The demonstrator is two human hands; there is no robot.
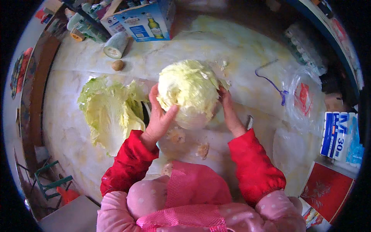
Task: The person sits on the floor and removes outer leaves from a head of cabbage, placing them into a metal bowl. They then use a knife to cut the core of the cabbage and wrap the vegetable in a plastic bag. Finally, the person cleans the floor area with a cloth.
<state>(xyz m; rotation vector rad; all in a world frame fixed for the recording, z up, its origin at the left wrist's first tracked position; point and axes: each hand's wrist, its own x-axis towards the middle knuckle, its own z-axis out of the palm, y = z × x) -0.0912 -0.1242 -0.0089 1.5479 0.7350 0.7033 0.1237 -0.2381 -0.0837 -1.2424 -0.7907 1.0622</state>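
Observation:
A head of Chinese cabbage [188,90] is held up in front of me between both hands. My left hand [158,119] grips its left side, with the thumb on the near face. On the opposite side, my right hand [230,111] holds the cabbage with its fingertips partly hidden behind it. Loose cabbage leaves [105,116] lie on the floor to the left. A dark object [145,113] shows only partly between them and my left wrist. Two trimmed scraps, a pale one [176,135] and a browner one [203,150], lie below the cabbage.
Farther back stand a blue beer carton [145,26], a cut winter melon [116,46] and a round brown item [118,65]. To the right are a purple cord [268,78], a clear plastic bag [304,95], a tissue pack [340,136] and a red box [327,190].

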